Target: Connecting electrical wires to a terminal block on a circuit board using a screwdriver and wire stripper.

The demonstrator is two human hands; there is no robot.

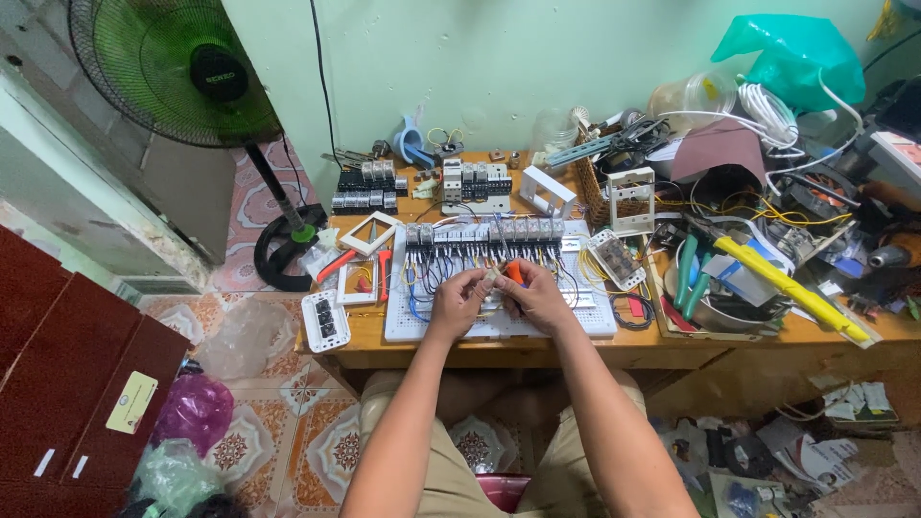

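A white perforated panel [585, 321] lies on the wooden table [537, 350], carrying a row of grey relay modules [484, 233] with blue, black and yellow wires below them. My left hand [458, 297] and my right hand [533, 295] meet over the panel's middle. Between their fingertips sits a small pale part [491, 278]; what it is cannot be made out. An orange-handled tool [515, 271] lies under or in my right hand's fingers.
Red-handled pliers [360, 264], white switch frames [370, 233] and a white socket plate [325, 320] lie at the left. Green-handled tools [689, 273], a yellow bar [787, 286], cables and boxes crowd the right. A standing fan [177, 62] stands at left; bags litter the floor.
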